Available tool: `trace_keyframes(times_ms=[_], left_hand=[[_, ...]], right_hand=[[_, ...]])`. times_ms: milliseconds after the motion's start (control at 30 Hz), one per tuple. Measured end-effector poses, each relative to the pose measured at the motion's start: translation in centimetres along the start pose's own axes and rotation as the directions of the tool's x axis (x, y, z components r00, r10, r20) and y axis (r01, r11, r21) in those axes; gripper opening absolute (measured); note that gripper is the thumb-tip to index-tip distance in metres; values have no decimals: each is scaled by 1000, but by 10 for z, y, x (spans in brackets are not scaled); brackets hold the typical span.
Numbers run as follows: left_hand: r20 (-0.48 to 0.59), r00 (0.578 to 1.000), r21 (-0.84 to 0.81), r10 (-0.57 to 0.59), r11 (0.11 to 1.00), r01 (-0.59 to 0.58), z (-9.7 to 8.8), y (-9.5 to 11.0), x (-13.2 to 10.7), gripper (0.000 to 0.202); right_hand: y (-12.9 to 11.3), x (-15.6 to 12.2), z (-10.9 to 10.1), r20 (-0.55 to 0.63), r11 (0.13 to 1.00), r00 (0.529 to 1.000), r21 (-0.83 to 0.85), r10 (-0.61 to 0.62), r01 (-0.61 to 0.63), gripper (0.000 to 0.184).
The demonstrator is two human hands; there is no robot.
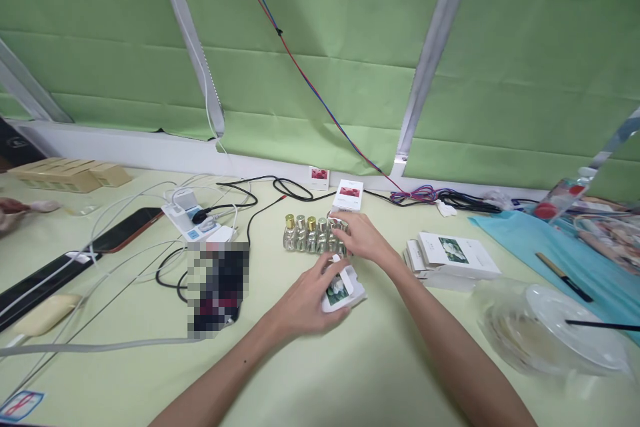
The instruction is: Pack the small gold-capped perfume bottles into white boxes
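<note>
In the head view, my left hand [320,293] grips a small white box [345,290] with a green and white flower picture, low over the table. An end flap of the box stands up. A row of several small clear glass bottles [311,237] with gold and silver caps stands just beyond it. My right hand [361,237] is at the right end of that row, its fingers closed round a bottle [339,230] there. The fingers partly hide this bottle, and I cannot tell whether it is lifted. Behind the row lies a white box with a red picture [348,195].
White flower boxes [457,255] are stacked at right. Beyond them are a blue cloth [530,247], a knife [565,277] and a plastic-wrapped container [555,333]. Left are a power strip [197,220], loose cables, phones [125,228] and tan boxes [70,175]. Someone's hand [15,210] shows far left.
</note>
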State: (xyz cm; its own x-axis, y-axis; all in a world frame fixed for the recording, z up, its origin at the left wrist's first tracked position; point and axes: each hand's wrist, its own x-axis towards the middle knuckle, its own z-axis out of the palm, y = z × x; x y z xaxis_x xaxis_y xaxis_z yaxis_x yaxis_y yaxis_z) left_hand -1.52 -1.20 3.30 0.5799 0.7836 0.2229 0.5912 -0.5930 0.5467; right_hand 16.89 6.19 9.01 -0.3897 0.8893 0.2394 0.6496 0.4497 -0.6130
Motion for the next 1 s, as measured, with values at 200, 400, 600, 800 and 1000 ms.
trace_keyframes(times_ms=[200, 400, 600, 800, 1000], left_hand=[[101, 986, 30, 132, 990, -135, 3, 6, -3, 71], [122, 969, 42, 214, 974, -221, 3, 11, -4, 72], [171, 958, 49, 229, 969, -241, 2, 18, -5, 74], [183, 950, 40, 252, 964, -263, 6, 19, -6, 75], [190, 947, 36, 261, 962, -272, 5, 20, -6, 75]], right_hand=[[2, 2, 5, -10, 1000, 1000, 13, -20, 21, 21], [1, 2, 9, -26, 999, 999, 21, -42, 42, 10], [0, 0, 4, 45, 995, 994, -10, -96, 96, 10], [-1, -2, -10, 181, 993, 977, 65, -112, 102, 12], [0, -5, -22, 284, 988, 946, 38, -156, 151, 17]])
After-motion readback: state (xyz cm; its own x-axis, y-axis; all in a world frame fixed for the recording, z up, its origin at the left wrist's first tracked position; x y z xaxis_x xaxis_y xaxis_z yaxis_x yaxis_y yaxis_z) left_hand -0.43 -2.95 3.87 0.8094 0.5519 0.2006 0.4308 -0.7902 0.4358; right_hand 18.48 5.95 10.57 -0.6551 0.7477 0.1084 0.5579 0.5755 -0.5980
